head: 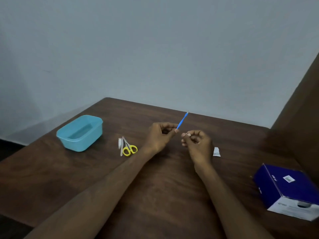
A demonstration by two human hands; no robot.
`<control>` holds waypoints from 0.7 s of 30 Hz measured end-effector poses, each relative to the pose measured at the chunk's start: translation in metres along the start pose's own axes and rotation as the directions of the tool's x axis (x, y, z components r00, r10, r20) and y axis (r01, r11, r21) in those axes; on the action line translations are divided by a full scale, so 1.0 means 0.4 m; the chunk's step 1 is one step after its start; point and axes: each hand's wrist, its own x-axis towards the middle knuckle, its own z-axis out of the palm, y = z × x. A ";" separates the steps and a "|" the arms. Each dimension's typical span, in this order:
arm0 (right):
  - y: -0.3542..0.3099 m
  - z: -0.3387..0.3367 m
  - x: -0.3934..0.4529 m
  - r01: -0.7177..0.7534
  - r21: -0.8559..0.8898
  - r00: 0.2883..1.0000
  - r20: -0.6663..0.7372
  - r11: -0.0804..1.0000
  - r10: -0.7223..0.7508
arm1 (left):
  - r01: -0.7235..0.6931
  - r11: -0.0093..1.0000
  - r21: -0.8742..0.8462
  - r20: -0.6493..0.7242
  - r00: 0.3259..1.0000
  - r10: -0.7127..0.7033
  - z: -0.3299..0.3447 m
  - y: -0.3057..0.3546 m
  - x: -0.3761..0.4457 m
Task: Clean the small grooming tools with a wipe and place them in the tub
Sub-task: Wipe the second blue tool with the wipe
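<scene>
My left hand pinches the lower end of a thin blue stick tool, which points up and away over the table. Just to its right, my right hand is curled with fingertips pinched; something small and pale shows at the tips, too small to tell. A light blue tub stands at the table's left, and I see nothing in it. Between tub and left hand lie yellow-handled scissors, a nail file and a small nail clipper. A white wipe sachet lies right of my right hand.
A dark blue and white box sits near the table's right front. The brown wooden table meets a grey wall at its far edge. A brown panel rises at the right.
</scene>
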 end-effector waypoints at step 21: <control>0.025 -0.014 0.054 -0.122 0.168 0.988 -0.073 0.978 0.136 | -0.156 0.986 0.057 0.096 0.984 0.150 0.038 -0.025 0.003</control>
